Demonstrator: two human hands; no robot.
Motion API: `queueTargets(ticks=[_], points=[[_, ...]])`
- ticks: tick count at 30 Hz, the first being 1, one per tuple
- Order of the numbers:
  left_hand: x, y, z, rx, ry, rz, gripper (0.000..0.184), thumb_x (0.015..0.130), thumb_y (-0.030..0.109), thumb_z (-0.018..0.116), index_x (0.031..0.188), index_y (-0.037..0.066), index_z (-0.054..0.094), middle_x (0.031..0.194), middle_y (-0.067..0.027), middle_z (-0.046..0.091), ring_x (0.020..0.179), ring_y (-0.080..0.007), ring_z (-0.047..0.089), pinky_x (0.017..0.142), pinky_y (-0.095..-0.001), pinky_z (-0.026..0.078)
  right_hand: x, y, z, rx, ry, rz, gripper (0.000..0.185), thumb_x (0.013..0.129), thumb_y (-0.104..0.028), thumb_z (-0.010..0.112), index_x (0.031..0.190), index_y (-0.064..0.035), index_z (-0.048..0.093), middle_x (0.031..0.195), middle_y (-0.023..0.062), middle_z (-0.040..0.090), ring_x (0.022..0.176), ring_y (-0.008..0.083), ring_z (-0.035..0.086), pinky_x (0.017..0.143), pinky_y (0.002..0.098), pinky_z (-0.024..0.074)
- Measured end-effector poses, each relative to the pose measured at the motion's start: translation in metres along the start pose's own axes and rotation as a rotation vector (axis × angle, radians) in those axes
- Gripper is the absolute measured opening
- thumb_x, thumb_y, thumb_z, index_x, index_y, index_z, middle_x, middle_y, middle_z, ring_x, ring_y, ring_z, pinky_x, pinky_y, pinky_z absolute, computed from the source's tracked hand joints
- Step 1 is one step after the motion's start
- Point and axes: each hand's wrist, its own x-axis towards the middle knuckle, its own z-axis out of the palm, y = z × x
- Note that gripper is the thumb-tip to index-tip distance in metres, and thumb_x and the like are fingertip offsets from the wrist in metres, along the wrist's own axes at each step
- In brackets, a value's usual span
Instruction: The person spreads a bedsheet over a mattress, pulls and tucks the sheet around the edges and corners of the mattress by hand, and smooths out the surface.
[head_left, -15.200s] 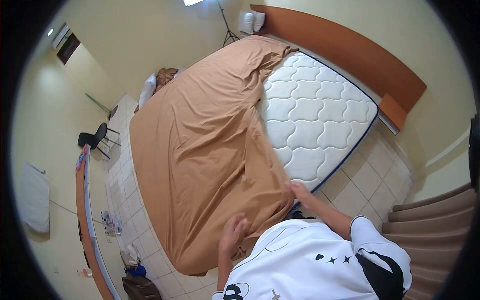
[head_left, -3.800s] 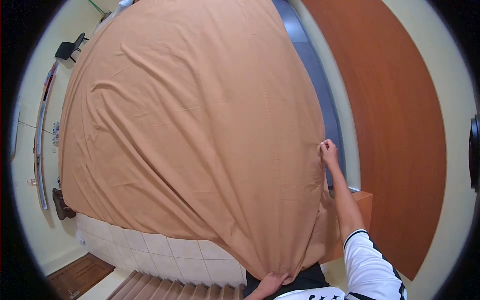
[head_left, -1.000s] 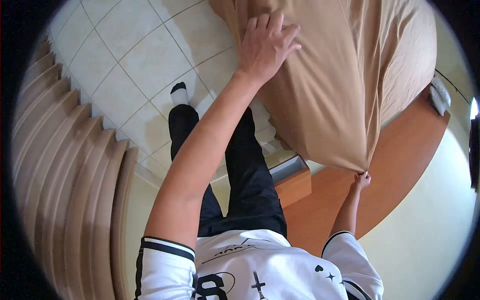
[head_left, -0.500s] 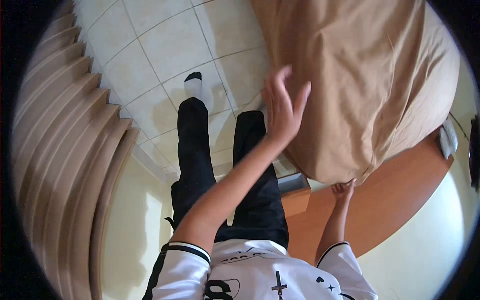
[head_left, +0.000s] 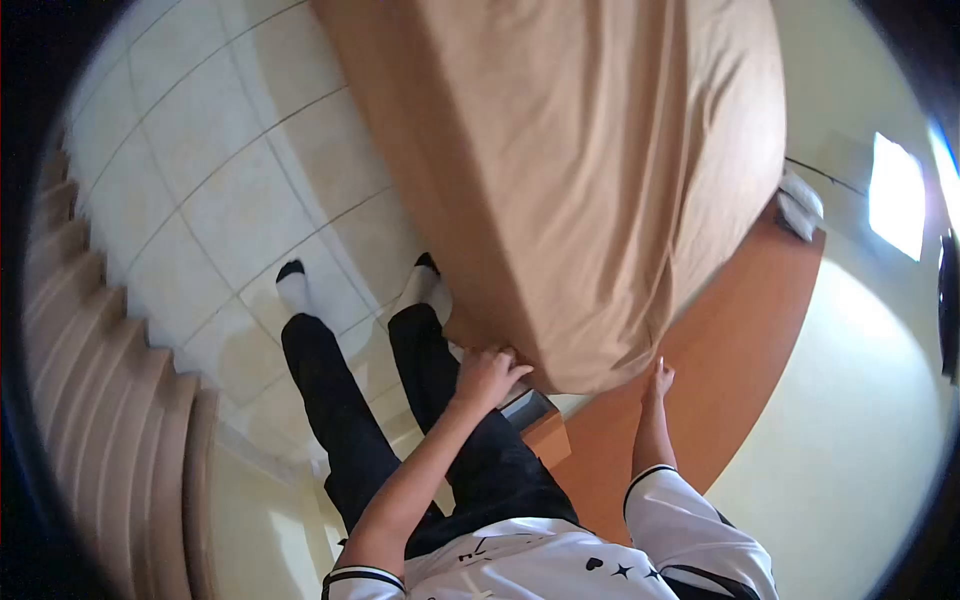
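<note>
Curtain: the pleated brown curtain (head_left: 120, 450) hangs at the far left, beside the tiled floor (head_left: 210, 180).
Footwear: our two socks (head_left: 293, 290), white with black toes, show on the tiles below the hems of our black trousers (head_left: 335, 400).
Left hand: our left hand (head_left: 490, 376) is at the lower left edge of the brown bedsheet (head_left: 560, 190), near its corner. The fingers are bent against the fabric and the thumb points out to the right; we cannot tell whether fabric is pinched.
Bedsheet: located at upper centre, running from the top of the view down to a rounded corner between our hands. Long folds run down its right half toward that corner.
Nightstand: the orange-brown nightstand (head_left: 547, 438), with a grey recess, is just below the corner.
Shirt: our white shirt (head_left: 540, 565), with black marks, fills the bottom centre.
Right hand: our right hand (head_left: 660, 380) is at the right side of the corner, in front of the wooden headboard (head_left: 725, 360). The fingers appear mostly folded; we cannot tell whether they pinch the edge.
Pillows: the pale pillows (head_left: 800, 206) lie at the headboard's far end.
Light: a bright white panel (head_left: 897, 197) is right of them.
</note>
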Motion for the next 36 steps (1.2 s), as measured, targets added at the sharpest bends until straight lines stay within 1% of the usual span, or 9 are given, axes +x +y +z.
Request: queueTargets(ticks=[1, 5, 13, 15, 19, 29, 33, 35, 36], points=[[0.0, 0.004, -0.011, 0.032, -0.068, -0.027, 0.034, 0.078, 0.038, 0.062, 0.076, 0.004, 0.063, 0.076, -0.0131, 0.062, 0.074, -0.0314, 0.06, 0.073, -0.0419, 0.045, 0.009, -0.013, 0.008, -0.147, 0.173, -0.266, 0.034, 0.088, -0.034, 0.054, 0.099, -0.0019, 0.054, 0.079, 0.0069, 0.058, 0.067, 0.02, 0.056, 0.061, 0.0326, 0.0469], [0.018, 0.02, -0.05, 0.038, 0.002, -0.12, 0.035, 0.08, 0.039, 0.06, 0.075, 0.004, 0.061, 0.073, -0.0122, 0.061, 0.073, -0.0312, 0.059, 0.07, -0.0403, 0.044, 0.048, -0.078, 0.052, 0.078, 0.014, -0.228, 0.044, 0.087, -0.037, 0.053, 0.108, 0.0022, 0.053, 0.094, 0.0139, 0.06, 0.086, 0.0248, 0.057, 0.078, 0.0342, 0.0456], [0.032, 0.025, -0.039, -0.048, 0.271, -0.037, 0.033, 0.085, 0.035, 0.057, 0.076, 0.003, 0.056, 0.073, -0.012, 0.06, 0.065, -0.0305, 0.058, 0.06, -0.0405, 0.042, 0.032, -0.177, 0.074, -0.264, -0.086, -0.297, 0.022, 0.087, -0.021, 0.054, 0.094, -0.0005, 0.051, 0.086, 0.0154, 0.062, 0.077, 0.0283, 0.061, 0.07, 0.0399, 0.0461], [0.031, 0.027, -0.042, -0.045, 0.257, -0.077, 0.034, 0.085, 0.035, 0.057, 0.075, 0.003, 0.056, 0.072, -0.0118, 0.06, 0.065, -0.03, 0.058, 0.06, -0.0399, 0.042, 0.047, -0.166, 0.064, -0.295, 0.217, -0.255, 0.017, 0.087, -0.017, 0.053, 0.086, -0.0004, 0.05, 0.082, 0.0146, 0.062, 0.075, 0.0281, 0.061, 0.07, 0.0395, 0.0464], [0.03, 0.029, -0.049, -0.068, 0.254, -0.043, 0.034, 0.084, 0.035, 0.058, 0.073, 0.003, 0.055, 0.067, -0.012, 0.06, 0.062, -0.0286, 0.057, 0.061, -0.0382, 0.042, 0.05, -0.151, 0.065, 0.006, 0.032, -0.245, 0.03, 0.088, -0.027, 0.055, 0.099, 0.0007, 0.053, 0.081, 0.0147, 0.061, 0.077, 0.0244, 0.06, 0.072, 0.0368, 0.0464], [0.022, -0.014, -0.047, -0.436, 0.243, -0.274, 0.029, 0.087, 0.026, 0.058, 0.078, -0.001, 0.059, 0.065, -0.0113, 0.059, 0.057, -0.0204, 0.057, 0.055, -0.0305, 0.045, 0.035, -0.163, 0.082, -0.262, -0.186, -0.521, 0.036, 0.085, -0.029, 0.059, 0.104, 0.0009, 0.052, 0.093, 0.0172, 0.055, 0.082, 0.0293, 0.053, 0.076, 0.0384, 0.0434], [0.019, -0.061, -0.052, -0.739, 0.329, -0.357, 0.023, 0.089, 0.023, 0.056, 0.086, 0.001, 0.059, 0.066, -0.0048, 0.059, 0.058, -0.0106, 0.054, 0.056, -0.0255, 0.045, -0.045, -0.234, 0.087, -0.083, 0.117, -0.691, 0.045, 0.09, -0.036, 0.05, 0.12, -0.0022, 0.046, 0.097, 0.0162, 0.056, 0.087, 0.026, 0.055, 0.078, 0.0362, 0.0435], [0.015, -0.075, -0.065, -0.731, 0.377, -0.393, 0.018, 0.091, 0.019, 0.052, 0.088, 0.002, 0.058, 0.074, -0.0027, 0.059, 0.062, -0.0093, 0.054, 0.058, -0.024, 0.046, -0.078, -0.258, 0.076, 0.119, -0.482, -0.411, 0.051, 0.092, -0.039, 0.046, 0.127, -0.0033, 0.04, 0.11, 0.0196, 0.052, 0.096, 0.0282, 0.053, 0.087, 0.0382, 0.0395], [0.012, -0.082, -0.072, -0.733, 0.393, -0.359, 0.017, 0.091, 0.018, 0.051, 0.089, 0.002, 0.057, 0.073, -0.003, 0.059, 0.063, -0.0094, 0.054, 0.058, -0.0241, 0.046, -0.064, -0.233, 0.086, -0.181, -0.266, -0.775, 0.05, 0.094, -0.033, 0.043, 0.132, -0.0022, 0.035, 0.13, 0.0218, 0.04, 0.12, 0.0308, 0.04, 0.099, 0.0384, 0.0321]])
